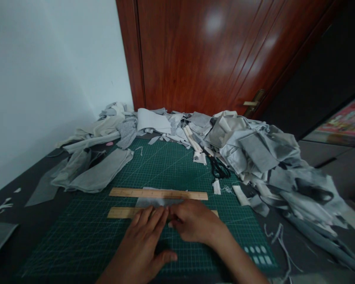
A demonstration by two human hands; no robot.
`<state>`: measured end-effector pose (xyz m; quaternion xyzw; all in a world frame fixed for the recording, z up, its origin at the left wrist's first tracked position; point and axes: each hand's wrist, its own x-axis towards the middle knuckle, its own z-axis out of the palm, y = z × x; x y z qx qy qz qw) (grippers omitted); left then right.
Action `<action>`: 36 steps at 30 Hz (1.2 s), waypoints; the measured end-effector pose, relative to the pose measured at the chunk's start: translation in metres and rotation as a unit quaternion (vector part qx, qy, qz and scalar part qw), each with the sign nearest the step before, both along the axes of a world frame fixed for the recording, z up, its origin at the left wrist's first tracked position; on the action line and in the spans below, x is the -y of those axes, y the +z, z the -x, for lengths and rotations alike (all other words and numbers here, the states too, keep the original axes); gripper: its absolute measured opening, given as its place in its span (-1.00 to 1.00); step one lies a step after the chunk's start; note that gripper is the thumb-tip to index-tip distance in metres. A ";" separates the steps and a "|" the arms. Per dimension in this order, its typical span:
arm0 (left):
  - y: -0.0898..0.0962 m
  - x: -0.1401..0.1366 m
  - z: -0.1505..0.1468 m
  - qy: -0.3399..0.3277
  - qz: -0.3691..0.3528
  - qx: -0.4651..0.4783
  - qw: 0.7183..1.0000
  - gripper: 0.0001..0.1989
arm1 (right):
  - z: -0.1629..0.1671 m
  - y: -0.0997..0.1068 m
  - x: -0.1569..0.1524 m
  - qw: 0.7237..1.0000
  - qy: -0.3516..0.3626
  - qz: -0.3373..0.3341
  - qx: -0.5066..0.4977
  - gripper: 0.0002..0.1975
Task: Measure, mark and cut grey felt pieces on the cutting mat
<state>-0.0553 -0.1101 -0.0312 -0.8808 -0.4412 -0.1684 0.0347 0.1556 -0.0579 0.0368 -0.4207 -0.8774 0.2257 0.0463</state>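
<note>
My left hand (pixel 146 236) lies on the nearer wooden ruler (pixel 121 213), its fingers stretched forward and the thumb spread to the right. Against its fingertips is my right hand (pixel 197 221), closed with the fingers curled in. Whatever those fingers hold, if anything, is hidden. Just beyond both hands, a piece of grey fabric (pixel 156 202) shows between the two rulers. The farther wooden ruler (pixel 159 193) lies across this fabric, roughly parallel to the nearer one. Beneath everything is a green cutting mat (pixel 85 236) with grid lines.
Heaped grey and white fabric scraps (pixel 257 146) line the right and back of the table. Black-handled scissors (pixel 219 167) lie at the mat's right side. Folded grey cloth (pixel 103 173) lies on the left. A wooden door (pixel 195 55) and a white wall (pixel 47 79) stand behind.
</note>
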 end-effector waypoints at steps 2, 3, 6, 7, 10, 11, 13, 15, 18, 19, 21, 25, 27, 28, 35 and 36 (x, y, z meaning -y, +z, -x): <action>0.000 0.000 0.000 -0.010 -0.021 0.003 1.000 -0.21 | 0.001 -0.001 0.000 1.000 -0.001 -0.018 0.007 -0.87; 0.001 0.000 0.000 -0.014 -0.029 0.006 0.999 -0.24 | 0.002 -0.002 0.000 1.000 -0.001 -0.023 0.014 -0.87; 0.010 -0.003 -0.006 -0.011 -0.018 0.026 0.999 -0.44 | 0.004 -0.001 0.000 0.999 0.000 -0.027 0.041 -0.86; 0.015 -0.004 -0.009 -0.002 0.005 0.035 0.999 -0.54 | 0.004 0.000 0.000 0.998 0.001 -0.026 0.049 -0.85; 0.029 -0.012 -0.021 0.049 0.087 0.068 0.993 -0.78 | 0.003 0.001 0.000 0.998 0.006 -0.021 0.056 -0.82; 0.033 -0.015 -0.026 0.069 0.105 0.075 0.989 -0.76 | 0.002 0.001 0.000 0.999 0.007 -0.018 0.051 -0.82; 0.037 -0.021 -0.034 0.114 0.124 0.088 0.982 -0.74 | 0.002 0.001 0.000 0.999 0.004 -0.011 0.035 -0.82; 0.039 -0.024 -0.040 0.146 0.124 0.092 0.977 -0.75 | 0.001 0.000 0.000 1.000 0.004 -0.004 0.024 -0.82; 0.039 -0.026 -0.045 0.166 0.128 0.094 0.973 -0.76 | 0.002 0.000 -0.002 1.000 0.006 0.000 0.021 -0.84; 0.038 -0.026 -0.045 0.169 0.131 0.094 0.972 -0.76 | 0.002 0.000 -0.002 1.000 0.006 0.000 0.024 -0.84; 0.038 -0.025 -0.045 0.173 0.135 0.092 0.971 -0.77 | 0.002 0.000 -0.003 0.999 0.005 -0.001 0.034 -0.84; 0.034 -0.024 -0.044 0.174 0.098 0.077 0.977 -0.69 | 0.002 -0.002 -0.002 0.999 0.004 -0.001 0.037 -0.84; 0.030 -0.024 -0.043 0.162 0.068 0.066 0.982 -0.55 | 0.001 -0.004 -0.002 1.000 0.007 -0.009 0.025 -0.84; 0.028 -0.024 -0.042 0.151 0.061 0.061 0.985 -0.50 | 0.001 -0.005 -0.002 1.000 0.009 -0.013 0.020 -0.84; 0.020 -0.022 -0.042 0.124 0.066 0.035 0.989 -0.39 | 0.001 -0.009 -0.003 0.999 0.022 -0.024 0.025 -0.88; 0.020 -0.022 -0.042 0.124 0.066 0.034 0.990 -0.38 | 0.001 -0.009 -0.003 0.999 0.021 -0.026 0.026 -0.89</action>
